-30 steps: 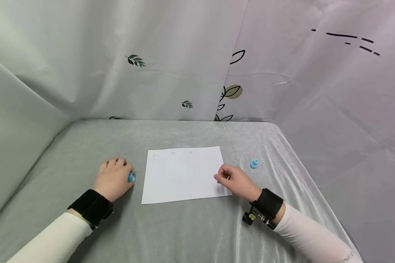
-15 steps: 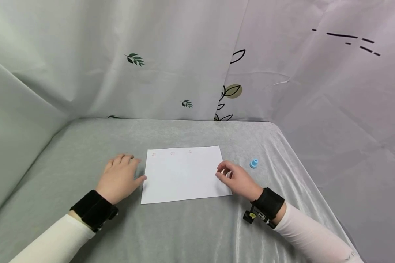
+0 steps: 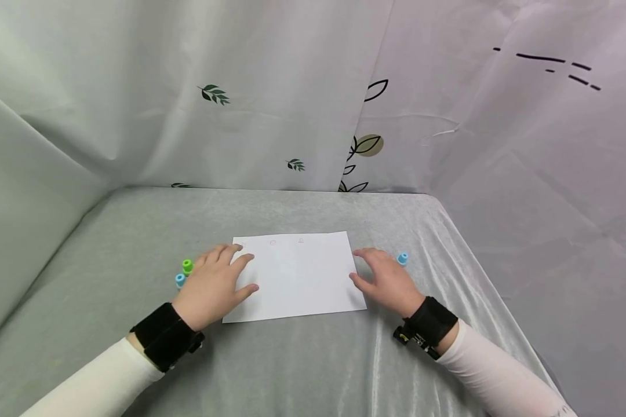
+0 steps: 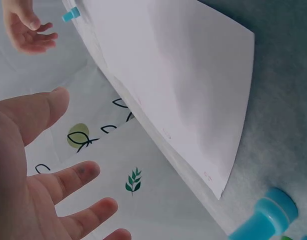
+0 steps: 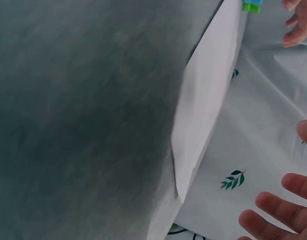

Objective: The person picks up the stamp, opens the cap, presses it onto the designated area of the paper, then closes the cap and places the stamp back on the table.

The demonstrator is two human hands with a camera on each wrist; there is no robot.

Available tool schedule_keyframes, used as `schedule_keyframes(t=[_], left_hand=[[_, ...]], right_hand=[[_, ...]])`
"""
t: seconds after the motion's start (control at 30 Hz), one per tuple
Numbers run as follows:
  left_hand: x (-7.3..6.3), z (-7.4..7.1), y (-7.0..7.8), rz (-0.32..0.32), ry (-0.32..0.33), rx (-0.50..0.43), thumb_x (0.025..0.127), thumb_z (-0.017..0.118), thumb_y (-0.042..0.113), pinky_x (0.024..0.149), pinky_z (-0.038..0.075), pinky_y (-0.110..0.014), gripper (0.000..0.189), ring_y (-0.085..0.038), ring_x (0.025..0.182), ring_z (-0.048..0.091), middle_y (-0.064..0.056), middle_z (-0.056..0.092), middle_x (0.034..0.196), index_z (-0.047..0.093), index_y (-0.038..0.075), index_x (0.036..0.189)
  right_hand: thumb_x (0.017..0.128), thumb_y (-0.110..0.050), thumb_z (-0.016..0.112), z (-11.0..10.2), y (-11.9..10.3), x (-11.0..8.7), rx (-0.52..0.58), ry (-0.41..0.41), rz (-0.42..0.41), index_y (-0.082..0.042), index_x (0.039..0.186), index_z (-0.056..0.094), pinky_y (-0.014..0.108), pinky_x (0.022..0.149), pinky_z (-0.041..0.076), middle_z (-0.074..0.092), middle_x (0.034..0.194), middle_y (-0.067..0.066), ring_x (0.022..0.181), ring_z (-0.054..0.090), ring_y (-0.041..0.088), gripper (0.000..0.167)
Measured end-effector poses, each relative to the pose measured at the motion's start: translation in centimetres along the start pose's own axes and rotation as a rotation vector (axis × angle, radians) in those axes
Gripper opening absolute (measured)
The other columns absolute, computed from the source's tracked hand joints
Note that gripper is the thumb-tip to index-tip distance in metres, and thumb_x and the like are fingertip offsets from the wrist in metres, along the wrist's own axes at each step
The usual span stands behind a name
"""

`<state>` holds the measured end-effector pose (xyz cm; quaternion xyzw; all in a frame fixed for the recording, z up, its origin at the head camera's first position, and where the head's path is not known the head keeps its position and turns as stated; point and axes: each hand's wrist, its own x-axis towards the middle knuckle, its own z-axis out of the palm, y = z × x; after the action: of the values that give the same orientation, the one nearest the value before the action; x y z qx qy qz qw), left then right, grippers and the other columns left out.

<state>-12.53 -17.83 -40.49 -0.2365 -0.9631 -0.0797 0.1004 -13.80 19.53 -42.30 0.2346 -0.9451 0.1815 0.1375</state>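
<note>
A white sheet of paper (image 3: 302,278) lies flat, with small faint red marks along its far edge. Over its left side my left hand (image 3: 216,286) hovers, fingers spread and holding nothing. My right hand (image 3: 388,281) is at the right edge, thumb and fingers apart with nothing between them. Left of the left hand stand a small green stepped peg (image 3: 187,266) and a light blue one (image 3: 179,280), partly covered by that hand. In the left wrist view a blue peg (image 4: 266,215) shows up close. Another light blue peg (image 3: 403,258) stands just beyond my right hand.
A grey cloth (image 3: 292,365) covers the table. Pale curtains with leaf prints (image 3: 214,94) hang behind its far edge and along both sides. Each wrist wears a black strap (image 3: 167,336).
My left hand has let go of a blue peg and moved right over the paper, uncovering the green and blue pegs. The right hand's fingers have opened from a loose curl.
</note>
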Motion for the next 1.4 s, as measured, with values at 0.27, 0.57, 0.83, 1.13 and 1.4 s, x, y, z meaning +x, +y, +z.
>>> schedule_keyframes(t=[0.27, 0.57, 0.83, 1.13, 1.4], left_hand=[[-0.3, 0.2, 0.3, -0.004, -0.008, -0.012, 0.088, 0.072, 0.043, 0.105, 0.033, -0.059, 0.058, -0.043, 0.129, 0.044, -0.022, 0.052, 0.136, 0.060, 0.007, 0.132], [-0.4, 0.5, 0.2, -0.007, -0.023, 0.004, 0.087, 0.073, 0.044, 0.104, 0.033, -0.060, 0.060, -0.043, 0.128, 0.045, -0.022, 0.053, 0.136, 0.060, 0.006, 0.132], [-0.3, 0.6, 0.2, -0.014, -0.025, 0.010, 0.087, 0.074, 0.044, 0.104, 0.034, -0.060, 0.062, -0.043, 0.127, 0.046, -0.022, 0.053, 0.135, 0.059, 0.005, 0.132], [-0.4, 0.7, 0.0, -0.014, -0.016, 0.005, 0.087, 0.074, 0.044, 0.104, 0.033, -0.060, 0.061, -0.042, 0.126, 0.046, -0.022, 0.054, 0.133, 0.060, 0.005, 0.131], [0.1, 0.9, 0.4, -0.034, -0.015, -0.019, 0.088, 0.073, 0.045, 0.102, 0.035, -0.059, 0.062, -0.041, 0.126, 0.047, -0.020, 0.055, 0.133, 0.058, 0.005, 0.133]], right_hand=[[0.088, -0.020, 0.068, -0.4, 1.5, 0.0, -0.099, 0.045, -0.034, -0.004, 0.123, 0.062, 0.049, 0.093, 0.047, 0.064, 0.118, 0.014, 0.111, 0.060, 0.034, 0.038], [0.089, -0.020, 0.066, -1.8, 5.5, 0.1, -0.212, 0.043, 0.109, 0.003, 0.123, 0.062, 0.057, 0.087, 0.044, 0.061, 0.116, 0.023, 0.106, 0.057, 0.044, 0.041], [0.094, -0.020, 0.058, -2.5, 8.5, -0.5, -0.210, -0.156, 0.273, 0.003, 0.120, 0.063, 0.053, 0.087, 0.043, 0.059, 0.111, 0.023, 0.101, 0.056, 0.042, 0.036], [0.097, -0.016, 0.059, -2.4, 9.8, -0.5, -0.126, -0.229, 0.308, -0.001, 0.110, 0.064, 0.047, 0.076, 0.046, 0.061, 0.096, 0.013, 0.083, 0.058, 0.028, 0.020], [0.096, -0.022, 0.060, -2.1, 8.6, 0.4, 0.010, -0.139, 0.356, -0.005, 0.112, 0.066, 0.045, 0.075, 0.049, 0.069, 0.093, 0.010, 0.081, 0.064, 0.024, 0.024]])
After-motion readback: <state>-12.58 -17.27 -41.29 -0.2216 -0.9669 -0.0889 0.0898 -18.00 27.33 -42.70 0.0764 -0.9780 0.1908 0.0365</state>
